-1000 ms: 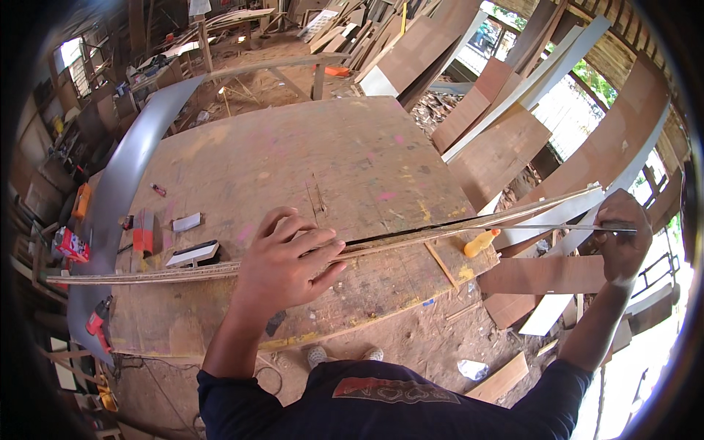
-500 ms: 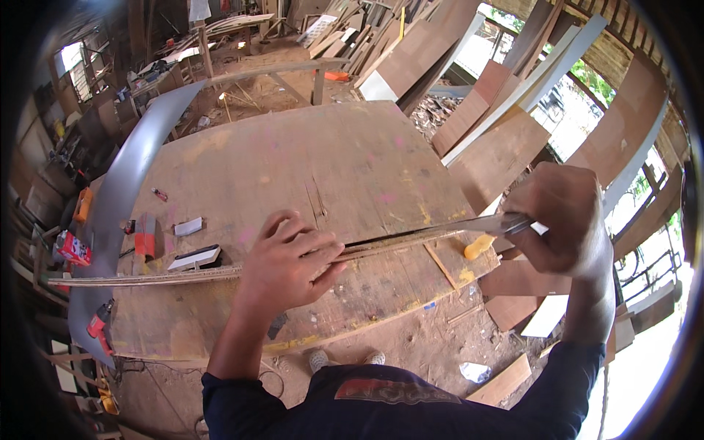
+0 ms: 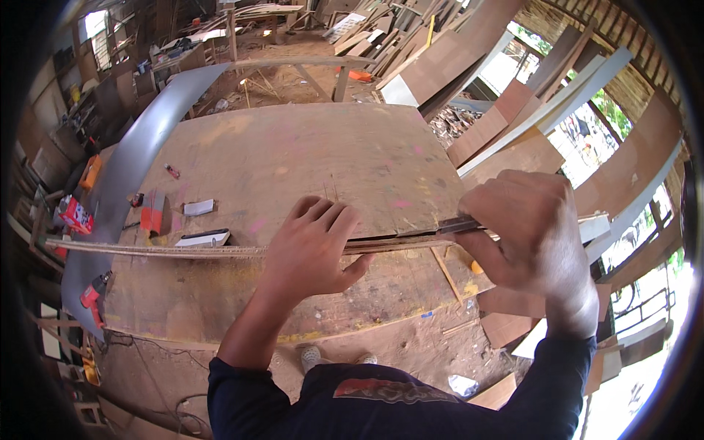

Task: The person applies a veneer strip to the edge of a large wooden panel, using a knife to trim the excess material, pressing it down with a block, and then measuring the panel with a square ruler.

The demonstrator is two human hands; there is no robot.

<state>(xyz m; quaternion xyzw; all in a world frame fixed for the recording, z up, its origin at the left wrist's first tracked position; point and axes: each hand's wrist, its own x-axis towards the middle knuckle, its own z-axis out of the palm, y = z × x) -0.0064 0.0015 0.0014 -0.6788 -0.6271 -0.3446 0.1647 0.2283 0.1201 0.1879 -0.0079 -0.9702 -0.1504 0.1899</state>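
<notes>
A long, thin wooden board (image 3: pixel 161 251) stands on edge across the front of the worktable, its narrow rough edge facing up. My left hand (image 3: pixel 312 249) grips it near the middle, fingers curled over the far side and thumb on the near side. From there a thin dark strip (image 3: pixel 411 236) runs along the board's edge to the right. My right hand (image 3: pixel 524 227) pinches this strip between thumb and bent fingers, close to the edge. What lies inside the right palm is hidden.
The worktable (image 3: pixel 293 154) carries an orange-bladed scraper (image 3: pixel 152 213), a white block (image 3: pixel 198 208) and a dark-topped white piece (image 3: pixel 204 238). A red power drill (image 3: pixel 94 290) lies at the left on a shiny grey sheet (image 3: pixel 143 139). Wooden panels (image 3: pixel 491 121) lean at the right.
My right hand has moved left and down, bringing the strip closer to the board's edge. My left hand has shifted slightly right. The whole view has also shifted.
</notes>
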